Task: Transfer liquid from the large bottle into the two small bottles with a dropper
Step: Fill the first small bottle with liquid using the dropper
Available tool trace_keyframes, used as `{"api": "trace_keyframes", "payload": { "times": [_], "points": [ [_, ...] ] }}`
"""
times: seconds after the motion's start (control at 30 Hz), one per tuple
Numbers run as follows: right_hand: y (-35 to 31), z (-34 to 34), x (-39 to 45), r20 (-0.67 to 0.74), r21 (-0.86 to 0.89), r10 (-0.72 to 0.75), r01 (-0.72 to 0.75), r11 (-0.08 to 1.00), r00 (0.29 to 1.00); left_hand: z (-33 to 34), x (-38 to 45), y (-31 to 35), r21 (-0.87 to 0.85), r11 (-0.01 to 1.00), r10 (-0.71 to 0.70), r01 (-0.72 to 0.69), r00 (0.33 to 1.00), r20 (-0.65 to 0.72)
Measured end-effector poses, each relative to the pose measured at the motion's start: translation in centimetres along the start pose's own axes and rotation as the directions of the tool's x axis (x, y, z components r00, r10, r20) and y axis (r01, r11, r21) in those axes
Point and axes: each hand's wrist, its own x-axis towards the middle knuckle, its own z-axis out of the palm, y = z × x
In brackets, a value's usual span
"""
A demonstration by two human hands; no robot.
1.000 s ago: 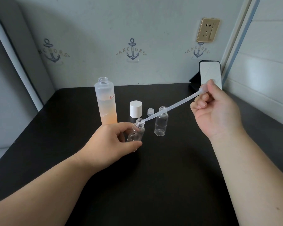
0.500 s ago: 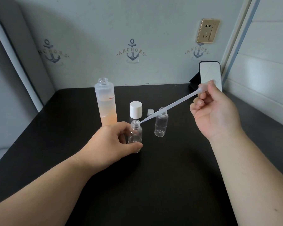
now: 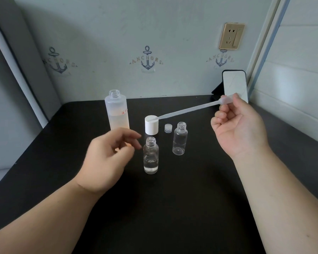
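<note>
Looking down from the head cam, the right hand is pinching the bulb of the dropper, and the long stem is pointing left and slightly down, tip hanging over the white cap. The large bottle is standing open just left of that tip, at the far left of the group, so I'd guess a refill is next. The left hand is hovering loose and holding nothing, just beside the near small bottle, which has liquid in it. The far small bottle is looking empty.
</note>
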Motion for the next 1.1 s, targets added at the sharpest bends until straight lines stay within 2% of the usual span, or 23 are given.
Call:
{"api": "trace_keyframes", "payload": {
  "times": [0.07,0.13,0.23,0.33,0.4,0.53,0.73,1.1],
  "points": [
    [0.0,0.0,0.0,0.005,-0.008,0.001,-0.001,1.000,1.000,-0.2,0.0,0.2,0.020,1.000,0.021,-0.017,0.975,-0.219],
    [0.0,0.1,-0.1,0.013,-0.009,0.007,-0.007,1.000,1.000,-0.4,0.1,0.3,0.048,0.999,0.004,0.016,0.924,-0.382],
    [0.0,0.1,-0.2,0.008,0.011,0.019,-0.019,1.000,1.000,-0.7,0.9,-0.2,0.052,0.993,-0.066,0.104,0.875,-0.480],
    [0.1,0.1,-0.1,-0.007,0.015,0.028,-0.028,1.000,1.000,-0.4,1.8,-1.1,0.019,0.973,-0.206,0.230,0.902,-0.380],
    [0.2,0.2,-0.1,-0.004,0.000,0.031,-0.031,1.000,1.000,-0.1,2.1,-1.7,0.058,0.959,-0.247,0.276,0.921,-0.301],
    [0.3,0.1,0.1,0.006,-0.008,0.029,-0.029,1.000,1.000,0.1,2.3,-2.3,0.185,0.941,-0.227,0.282,0.935,-0.273],
    [0.3,0.1,0.0,0.024,0.003,0.027,-0.027,1.000,0.999,-0.2,2.1,-2.2,0.136,0.959,-0.206,0.249,0.940,-0.270],
    [0.0,-0.1,0.0,0.075,0.018,-0.026,0.025,1.000,0.997,0.1,1.4,-0.9,0.208,0.967,-0.109,0.148,0.976,-0.187]
  ]
}}
